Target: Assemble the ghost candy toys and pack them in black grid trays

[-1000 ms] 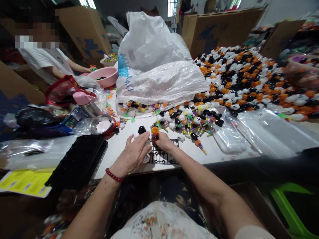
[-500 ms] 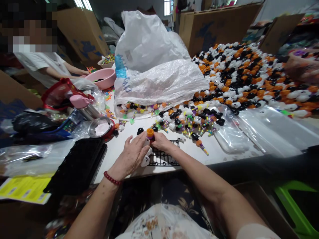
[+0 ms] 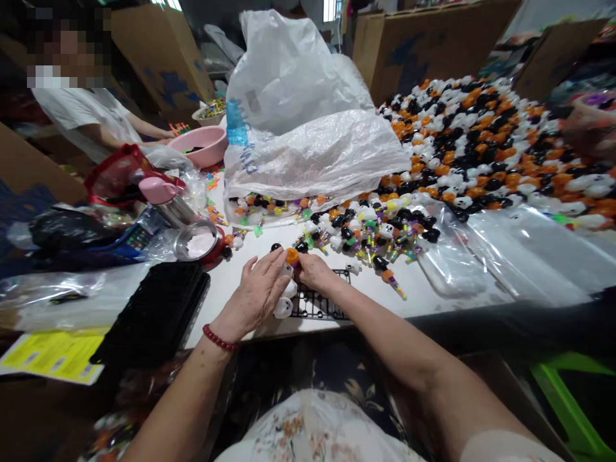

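My right hand (image 3: 315,273) is closed, with its fingertips at an orange pumpkin-topped toy piece (image 3: 292,256) that has purple below the top. Beneath it lies a black plastic grid tray (image 3: 321,304). My left hand (image 3: 257,292) lies over the tray's left side with its fingers stretched out, against the pumpkin piece and a row of white ghost-face pieces (image 3: 283,308). A red bead bracelet (image 3: 220,339) circles the left wrist. Just beyond the fingertips are black-topped pieces (image 3: 301,246). My palm hides part of the row.
A heap of ghost, pumpkin and black pieces (image 3: 471,147) fills the back right. Assembled toy sticks (image 3: 370,228) lie before a large white plastic bag (image 3: 308,83). Black trays (image 3: 154,308) are stacked left, near a metal bowl (image 3: 197,244). A co-worker (image 3: 81,119) stands by a pink basin (image 3: 206,147).
The whole view has shifted slightly right and up in the room. The orange pumpkin piece sits a little lower between my hands, with less purple showing. My hands stay nearly in place.
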Demonstrator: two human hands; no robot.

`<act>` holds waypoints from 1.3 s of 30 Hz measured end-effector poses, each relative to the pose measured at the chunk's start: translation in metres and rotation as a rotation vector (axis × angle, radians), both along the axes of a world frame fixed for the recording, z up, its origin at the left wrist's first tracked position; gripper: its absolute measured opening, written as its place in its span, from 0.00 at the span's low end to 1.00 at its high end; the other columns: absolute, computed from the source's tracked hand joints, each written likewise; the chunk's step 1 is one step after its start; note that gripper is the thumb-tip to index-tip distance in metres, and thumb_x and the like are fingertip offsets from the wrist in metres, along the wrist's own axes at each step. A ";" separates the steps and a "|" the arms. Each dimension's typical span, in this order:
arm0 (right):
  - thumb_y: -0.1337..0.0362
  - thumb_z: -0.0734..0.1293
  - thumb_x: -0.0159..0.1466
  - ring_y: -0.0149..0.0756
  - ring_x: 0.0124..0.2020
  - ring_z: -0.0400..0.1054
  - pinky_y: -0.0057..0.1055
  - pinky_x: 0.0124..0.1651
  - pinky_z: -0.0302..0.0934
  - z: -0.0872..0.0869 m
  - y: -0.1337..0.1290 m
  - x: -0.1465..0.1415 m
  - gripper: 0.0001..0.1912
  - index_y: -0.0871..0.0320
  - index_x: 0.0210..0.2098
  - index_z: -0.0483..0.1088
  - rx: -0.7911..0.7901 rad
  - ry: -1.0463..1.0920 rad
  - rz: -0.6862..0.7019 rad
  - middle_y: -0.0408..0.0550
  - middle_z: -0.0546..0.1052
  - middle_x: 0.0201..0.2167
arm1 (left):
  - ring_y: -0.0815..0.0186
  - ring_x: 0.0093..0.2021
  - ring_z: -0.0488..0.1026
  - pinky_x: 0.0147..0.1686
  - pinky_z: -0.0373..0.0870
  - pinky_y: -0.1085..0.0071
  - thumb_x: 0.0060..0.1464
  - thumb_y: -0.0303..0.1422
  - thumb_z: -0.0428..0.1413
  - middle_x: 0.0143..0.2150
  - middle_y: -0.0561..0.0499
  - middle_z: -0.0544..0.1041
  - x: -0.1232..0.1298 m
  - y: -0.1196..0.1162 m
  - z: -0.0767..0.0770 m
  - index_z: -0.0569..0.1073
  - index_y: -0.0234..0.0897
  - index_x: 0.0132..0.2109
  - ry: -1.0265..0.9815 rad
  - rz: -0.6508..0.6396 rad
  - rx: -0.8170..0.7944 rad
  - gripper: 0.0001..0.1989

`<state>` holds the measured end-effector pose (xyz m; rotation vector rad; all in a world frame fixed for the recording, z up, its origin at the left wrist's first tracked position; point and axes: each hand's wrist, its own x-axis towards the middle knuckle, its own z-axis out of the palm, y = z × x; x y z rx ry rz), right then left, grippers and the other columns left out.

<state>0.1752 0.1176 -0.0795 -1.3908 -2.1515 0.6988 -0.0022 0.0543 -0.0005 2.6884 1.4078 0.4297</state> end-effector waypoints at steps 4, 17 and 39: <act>0.66 0.66 0.62 0.39 0.38 0.71 0.28 0.38 0.59 -0.004 0.002 -0.005 0.11 0.58 0.44 0.72 0.003 -0.034 -0.019 0.50 0.79 0.38 | 0.57 0.67 0.57 0.65 0.49 0.50 0.68 0.38 0.39 0.67 0.40 0.61 0.007 -0.005 0.011 0.58 0.35 0.67 -0.012 -0.009 0.118 0.24; 0.67 0.64 0.64 0.48 0.47 0.65 0.40 0.48 0.61 0.004 -0.010 0.104 0.10 0.64 0.45 0.69 0.295 -0.259 -0.560 0.62 0.68 0.48 | 0.53 0.64 0.63 0.60 0.67 0.56 0.63 0.36 0.50 0.64 0.37 0.66 0.045 -0.094 -0.076 0.63 0.31 0.63 0.002 -0.197 0.073 0.24; 0.68 0.58 0.68 0.37 0.37 0.69 0.28 0.38 0.61 -0.011 -0.105 0.033 0.08 0.58 0.42 0.68 0.333 -0.077 -0.126 0.52 0.74 0.38 | 0.59 0.51 0.73 0.51 0.73 0.60 0.62 0.27 0.51 0.50 0.43 0.77 0.014 -0.099 -0.104 0.70 0.36 0.53 -0.376 0.031 0.164 0.14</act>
